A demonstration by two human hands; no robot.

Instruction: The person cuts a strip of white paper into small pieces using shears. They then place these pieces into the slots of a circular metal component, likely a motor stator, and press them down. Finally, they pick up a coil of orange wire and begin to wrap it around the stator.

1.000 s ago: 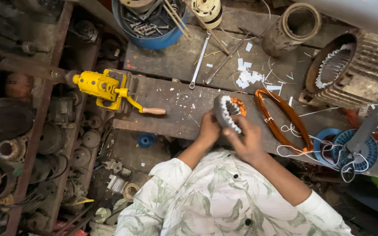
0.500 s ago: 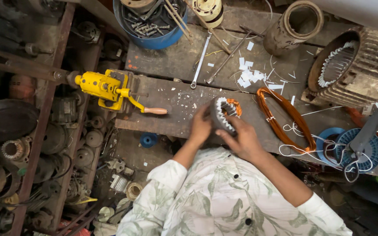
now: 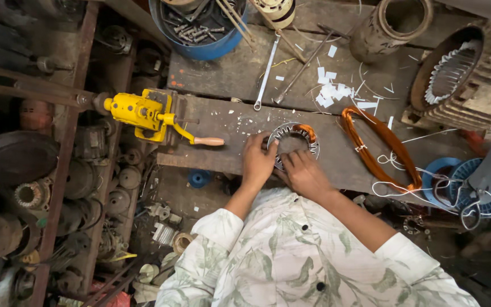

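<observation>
- both hands grip one slotted metal stator ring [image 3: 292, 142] lying near the tabletop [image 3: 228, 122] front edge.
- left hand [image 3: 258, 159] clamps the ring's 9 o'clock rim; right hand [image 3: 304, 173] presses its 6 o'clock rim.
- a copper wire coil [image 3: 379, 145] lies at the ring's 3 o'clock.
- a yellow hand winder [image 3: 143, 113] sits at 9 o'clock, a spanner [image 3: 265, 74] at 11 o'clock.

Stator ring [image 3: 292, 143], tilted up a second ago, now lies flatter on the wooden bench [image 3: 228, 122]; both hands [image 3: 258, 161] [image 3: 304, 174] lowered with it.
</observation>
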